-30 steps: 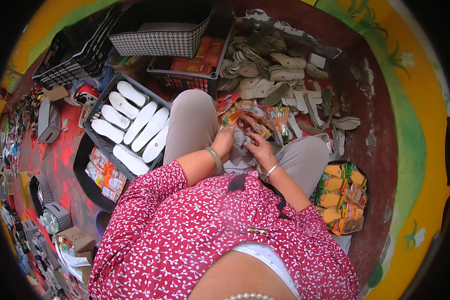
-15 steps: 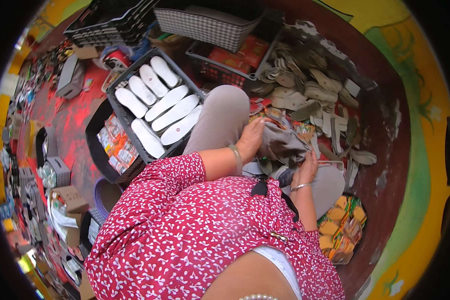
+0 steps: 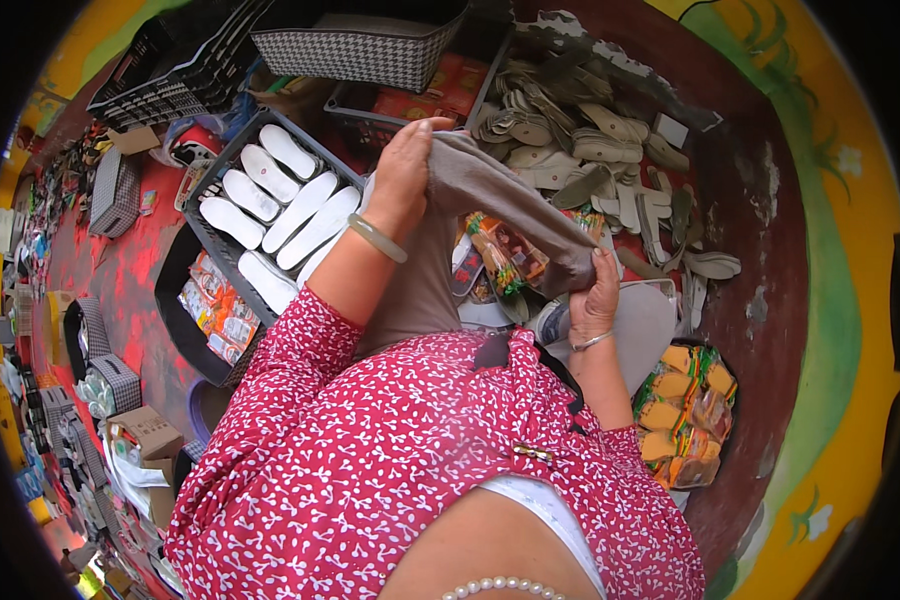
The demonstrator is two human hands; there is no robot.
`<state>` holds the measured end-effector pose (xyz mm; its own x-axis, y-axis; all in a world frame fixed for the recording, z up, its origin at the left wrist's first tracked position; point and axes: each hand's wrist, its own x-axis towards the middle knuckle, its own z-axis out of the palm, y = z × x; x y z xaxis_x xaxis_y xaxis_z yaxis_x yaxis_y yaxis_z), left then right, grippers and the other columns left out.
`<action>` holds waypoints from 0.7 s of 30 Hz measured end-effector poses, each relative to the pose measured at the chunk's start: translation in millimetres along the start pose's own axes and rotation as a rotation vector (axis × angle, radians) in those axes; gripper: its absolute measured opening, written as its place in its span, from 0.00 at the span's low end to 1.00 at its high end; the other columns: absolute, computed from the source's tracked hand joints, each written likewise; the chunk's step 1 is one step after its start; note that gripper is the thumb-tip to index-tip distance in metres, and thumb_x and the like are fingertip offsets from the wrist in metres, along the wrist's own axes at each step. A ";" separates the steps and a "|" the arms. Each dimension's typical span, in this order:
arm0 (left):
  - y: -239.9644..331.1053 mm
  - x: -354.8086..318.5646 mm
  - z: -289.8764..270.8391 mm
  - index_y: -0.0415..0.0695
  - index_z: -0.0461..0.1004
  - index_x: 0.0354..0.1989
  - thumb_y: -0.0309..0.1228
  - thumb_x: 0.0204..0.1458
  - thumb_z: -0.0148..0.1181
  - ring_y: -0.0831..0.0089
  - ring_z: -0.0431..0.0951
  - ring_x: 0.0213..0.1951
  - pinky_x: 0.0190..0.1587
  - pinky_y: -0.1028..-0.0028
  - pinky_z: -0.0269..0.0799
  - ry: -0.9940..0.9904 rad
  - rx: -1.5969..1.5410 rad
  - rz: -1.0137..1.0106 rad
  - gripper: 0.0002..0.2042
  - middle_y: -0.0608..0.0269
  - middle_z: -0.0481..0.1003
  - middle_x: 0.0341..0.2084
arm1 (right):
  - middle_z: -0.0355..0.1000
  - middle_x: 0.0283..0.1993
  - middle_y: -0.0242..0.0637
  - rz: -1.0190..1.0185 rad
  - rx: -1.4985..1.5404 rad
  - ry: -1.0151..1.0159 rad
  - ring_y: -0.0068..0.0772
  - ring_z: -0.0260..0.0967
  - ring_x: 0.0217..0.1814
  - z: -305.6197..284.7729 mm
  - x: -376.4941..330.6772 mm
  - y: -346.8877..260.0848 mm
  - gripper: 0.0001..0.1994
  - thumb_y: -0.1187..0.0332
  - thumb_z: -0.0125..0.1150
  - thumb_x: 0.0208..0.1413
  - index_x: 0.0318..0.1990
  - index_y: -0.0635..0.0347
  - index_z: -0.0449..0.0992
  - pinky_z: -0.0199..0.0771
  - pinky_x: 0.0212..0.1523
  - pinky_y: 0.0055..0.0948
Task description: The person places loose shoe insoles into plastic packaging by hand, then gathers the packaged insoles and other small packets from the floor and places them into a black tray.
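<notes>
A grey-brown shoe insole is stretched between both hands above my lap. My left hand, with a pale bangle on the wrist, grips its upper end. Its lower end is pinched by my right hand, which wears a thin bracelet. Under the insole lie colourful packets on my knees. A dark crate with several white insoles sits just left of my left hand.
A heap of grey-green insoles lies ahead on the right. A checkered basket and a black crate stand at the back. Orange and yellow packets fill a tub at the right. Boxes and small goods crowd the red floor at left.
Both hands rose from my lap and drew apart, the left one going up and forward. The grey-brown insole, held small before, now spans between them. The view tilted.
</notes>
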<state>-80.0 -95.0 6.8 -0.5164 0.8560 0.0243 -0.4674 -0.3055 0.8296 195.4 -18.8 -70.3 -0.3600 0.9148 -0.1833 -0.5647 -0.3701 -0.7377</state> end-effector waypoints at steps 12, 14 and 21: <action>4.7 -35.9 6.8 0.42 0.53 0.62 0.42 0.47 0.61 0.69 0.55 0.60 0.61 0.71 0.49 -0.362 0.585 -0.126 0.35 0.55 0.56 0.59 | 0.65 0.55 0.40 0.144 0.275 -0.469 0.40 0.60 0.58 61.6 -11.1 -47.2 0.16 0.63 0.48 0.58 0.51 0.58 0.67 0.52 0.62 0.42; 3.7 -46.6 10.4 0.42 0.48 0.64 0.49 0.37 0.67 0.67 0.50 0.62 0.63 0.70 0.44 -0.607 0.642 -0.044 0.48 0.55 0.53 0.60 | 0.65 0.54 0.41 0.119 0.212 -0.615 0.39 0.61 0.57 88.4 -20.1 -56.6 0.15 0.63 0.45 0.60 0.52 0.58 0.65 0.56 0.59 0.41; -12.5 -92.9 37.7 0.40 0.52 0.60 0.47 0.41 0.66 0.70 0.60 0.57 0.60 0.71 0.53 -0.646 -0.186 -0.265 0.42 0.56 0.60 0.56 | 0.69 0.46 0.36 0.252 0.031 -0.557 0.28 0.67 0.48 129.6 -37.1 -35.6 0.12 0.67 0.45 0.60 0.47 0.62 0.67 0.66 0.51 0.28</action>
<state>0.9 -155.0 15.2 0.1315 0.9691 0.2085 -0.6625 -0.0705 0.7458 132.6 -60.6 46.9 -0.8148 0.5793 0.0240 -0.4302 -0.5764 -0.6948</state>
